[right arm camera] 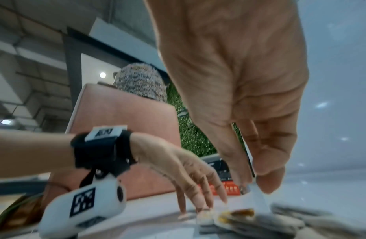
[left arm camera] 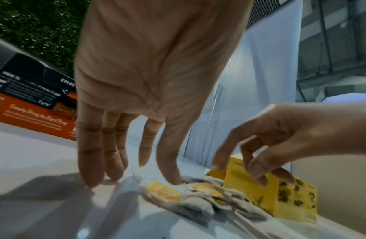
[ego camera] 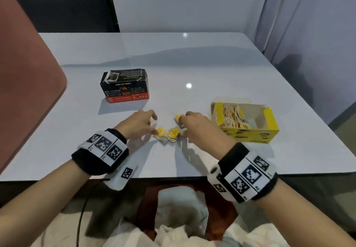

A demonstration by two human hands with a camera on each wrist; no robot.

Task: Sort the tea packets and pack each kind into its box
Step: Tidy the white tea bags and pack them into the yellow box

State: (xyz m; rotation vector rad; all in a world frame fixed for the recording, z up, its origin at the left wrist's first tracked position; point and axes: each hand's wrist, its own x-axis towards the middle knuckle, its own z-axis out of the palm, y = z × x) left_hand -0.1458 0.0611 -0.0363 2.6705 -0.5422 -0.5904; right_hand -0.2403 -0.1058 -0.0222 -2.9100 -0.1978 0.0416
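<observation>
Tea packets (ego camera: 169, 134) lie in a small loose pile on the white desk (ego camera: 192, 64), near its front edge and between the person's two hands. Their tags are yellow and their pouches pale, and several overlap one another.

The left hand (ego camera: 139, 122) reaches down over the left side of the pile with its fingers extended and spread. In the left wrist view the thumb tip presses on the pile beside a yellow tag, while the other fingertips (left arm camera: 90, 181) touch the bare desk just to the left. It grips nothing.

The right hand (ego camera: 194, 124) hovers at the right side of the pile with its fingers curled. In the right wrist view the thumb and forefinger pinch something thin and pale just above the heap, most likely the edge of one tea packet (right arm camera: 257, 196), though blur hides what it is exactly.

A yellow box (ego camera: 248, 133) stands open on the desk just right of the right hand, with many packets of the same yellow kind stacked on edge inside it. A black and orange box (ego camera: 126, 86) stands closed farther back on the left, well apart from the pile.

Both wrists carry black straps with white marker tags (ego camera: 105, 143).
</observation>
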